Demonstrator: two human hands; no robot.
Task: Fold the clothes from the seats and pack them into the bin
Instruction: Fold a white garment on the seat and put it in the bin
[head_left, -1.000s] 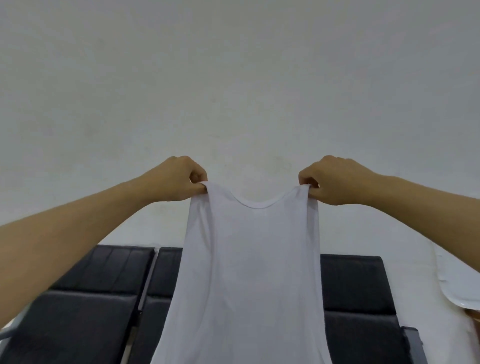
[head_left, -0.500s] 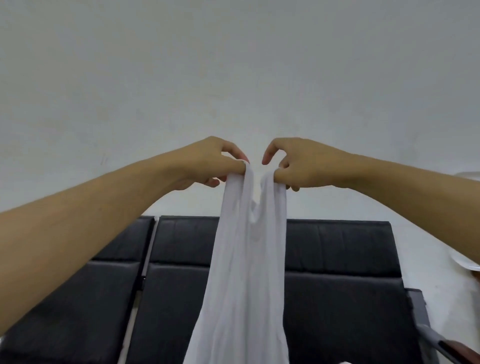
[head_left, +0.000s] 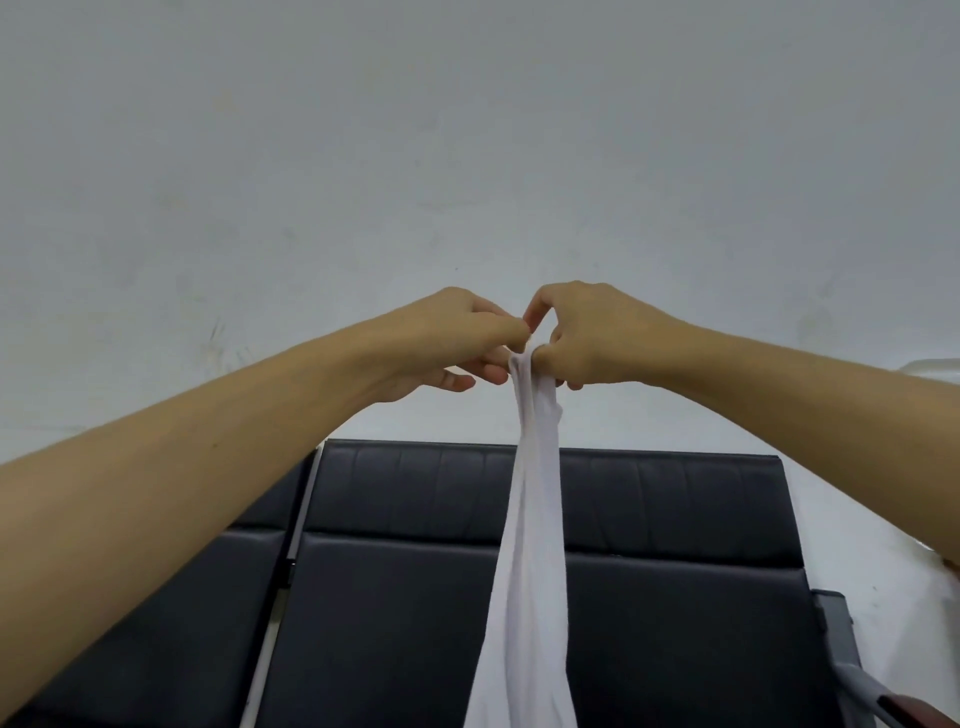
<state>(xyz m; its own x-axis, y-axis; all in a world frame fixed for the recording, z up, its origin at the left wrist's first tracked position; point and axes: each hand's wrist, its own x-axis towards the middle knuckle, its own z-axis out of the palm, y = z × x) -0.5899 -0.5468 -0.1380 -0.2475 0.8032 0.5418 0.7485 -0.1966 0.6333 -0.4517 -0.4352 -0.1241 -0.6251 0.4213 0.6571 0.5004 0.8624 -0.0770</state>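
Bare forearms reach forward from lower corners. Left hand (head_left: 457, 338) and right hand (head_left: 587, 335) meet at centre, fingertips touching, both pinching top of white tank top (head_left: 530, 545). Garment hangs folded lengthwise in narrow strip, over black seats (head_left: 405, 597). Grey armrest (head_left: 844, 654) at right. Pale wall (head_left: 467, 156) behind.

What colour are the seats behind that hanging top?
Black, with stitched panels on the backrest; the head view shows the seats clearly.
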